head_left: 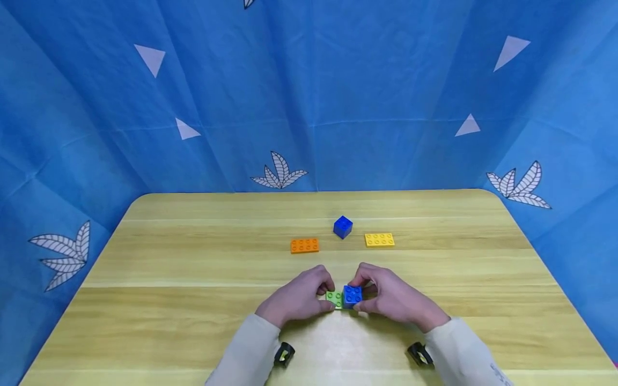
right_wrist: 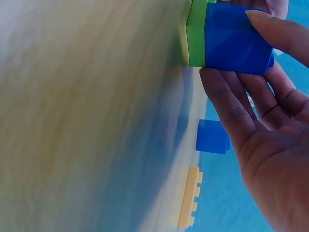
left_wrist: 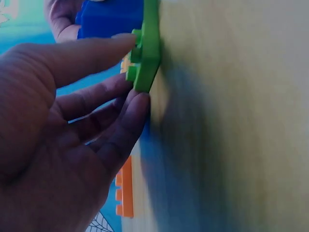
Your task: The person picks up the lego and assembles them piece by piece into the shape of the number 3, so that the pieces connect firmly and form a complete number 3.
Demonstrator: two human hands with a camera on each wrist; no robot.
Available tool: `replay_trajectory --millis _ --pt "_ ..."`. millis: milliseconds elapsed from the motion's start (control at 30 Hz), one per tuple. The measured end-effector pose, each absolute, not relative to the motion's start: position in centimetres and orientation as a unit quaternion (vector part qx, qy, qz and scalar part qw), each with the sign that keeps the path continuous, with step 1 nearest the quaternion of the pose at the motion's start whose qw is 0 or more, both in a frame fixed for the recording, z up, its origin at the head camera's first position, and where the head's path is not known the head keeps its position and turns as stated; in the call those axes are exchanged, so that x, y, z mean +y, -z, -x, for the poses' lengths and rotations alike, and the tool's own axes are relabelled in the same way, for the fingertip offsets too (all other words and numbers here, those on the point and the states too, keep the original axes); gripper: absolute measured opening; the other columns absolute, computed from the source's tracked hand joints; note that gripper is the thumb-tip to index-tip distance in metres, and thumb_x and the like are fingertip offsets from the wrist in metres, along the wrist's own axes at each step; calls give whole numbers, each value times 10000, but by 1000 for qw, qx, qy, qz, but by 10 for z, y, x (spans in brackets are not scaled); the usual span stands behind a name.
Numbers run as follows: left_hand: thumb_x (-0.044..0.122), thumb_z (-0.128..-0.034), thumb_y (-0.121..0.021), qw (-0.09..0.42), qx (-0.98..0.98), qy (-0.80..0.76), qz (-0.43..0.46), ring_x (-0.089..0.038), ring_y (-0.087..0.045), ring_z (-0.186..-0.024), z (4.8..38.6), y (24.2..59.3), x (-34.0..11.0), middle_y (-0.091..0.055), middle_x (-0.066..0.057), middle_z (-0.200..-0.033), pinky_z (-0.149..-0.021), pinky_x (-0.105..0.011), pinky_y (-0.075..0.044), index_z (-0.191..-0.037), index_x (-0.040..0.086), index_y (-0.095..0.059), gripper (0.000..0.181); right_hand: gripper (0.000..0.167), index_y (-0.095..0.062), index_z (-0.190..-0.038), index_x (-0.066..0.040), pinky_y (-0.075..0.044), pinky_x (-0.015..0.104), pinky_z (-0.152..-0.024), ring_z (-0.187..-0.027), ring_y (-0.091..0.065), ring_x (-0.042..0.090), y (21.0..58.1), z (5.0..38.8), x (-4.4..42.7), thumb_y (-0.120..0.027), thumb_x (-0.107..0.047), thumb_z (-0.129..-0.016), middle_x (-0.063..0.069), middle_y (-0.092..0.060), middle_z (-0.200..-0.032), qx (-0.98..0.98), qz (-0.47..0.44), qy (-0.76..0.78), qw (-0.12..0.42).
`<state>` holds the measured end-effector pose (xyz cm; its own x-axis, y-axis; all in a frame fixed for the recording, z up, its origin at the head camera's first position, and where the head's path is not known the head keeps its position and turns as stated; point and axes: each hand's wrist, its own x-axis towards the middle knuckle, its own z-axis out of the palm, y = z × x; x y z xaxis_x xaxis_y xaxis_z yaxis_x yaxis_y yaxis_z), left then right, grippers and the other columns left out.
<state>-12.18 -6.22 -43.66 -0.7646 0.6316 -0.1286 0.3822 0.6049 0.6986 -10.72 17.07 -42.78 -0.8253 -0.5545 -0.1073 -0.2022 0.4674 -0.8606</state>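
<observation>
The person wears pale sleeves [head_left: 248,349], dark print [head_left: 500,374] on the right, black fittings [head_left: 286,351] beside both.

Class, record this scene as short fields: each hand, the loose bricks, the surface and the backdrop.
Left hand: holds the green brick
Right hand: grips the near blue block, on the green brick's right end
Loose bricks, left to right: orange brick, far blue block, yellow brick
Surface: wood-grain table
Backdrop: blue cloth

Wood-grain tabletop [head_left: 193,300] | on it, lone blue cube-shaped brick [head_left: 343,228] | orange eight-stud plate [head_left: 304,246] left of that brick | yellow eight-stud plate [head_left: 379,240] right of it | lime-green plate [head_left: 334,298] nearer the person than it (contact with tabletop unclear)
</observation>
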Motion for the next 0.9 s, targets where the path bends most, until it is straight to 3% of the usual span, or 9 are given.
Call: replay_trajectory --millis 233,500,667,900 --pt "192 -903 -735 172 878 -347 -282 -126 -566 -958 130 431 -69 -603 45 -1018 -899 -292 -484 -1101 98 -667 230 233 -622 -963 -142 -525 368 -869 -982 -615 165 428 109 171 -802 -102 -820 -23 -610 -1034 832 228 468 192" --pt "239 -938 -696 89 896 -363 -240 -224 -475 -1260 143 419 -76 -537 -16 -1331 -1073 -406 -374 -1285 96 -611 385 238 -615 -970 -133 -523 364 -887 -981 -619 170 429 110 174 -800 -101 -824 -15 -608 -1019 828 231 472 198" --pt "225 -936 -699 46 908 -355 -216 -218 -474 -1259 154 418 -79 -536 -4 -1336 -1073 -390 -379 -1295 90 -614 393 238 -613 -963 -134 -518 370 -894 -990 -618 169 429 110 174 -802 -103 -822 -20 -605 -1024 827 232 470 205" --pt "221 -936 -699 56 911 -351 -208 -250 -454 -1286 168 415 -84 -510 -23 -1385 -1083 -404 -365 -1342 89 -588 441 241 -613 -960 -142 -520 355 -889 -977 -613 158 427 114 174 -805 -107 -818 -26 -603 -1014 830 234 462 207"
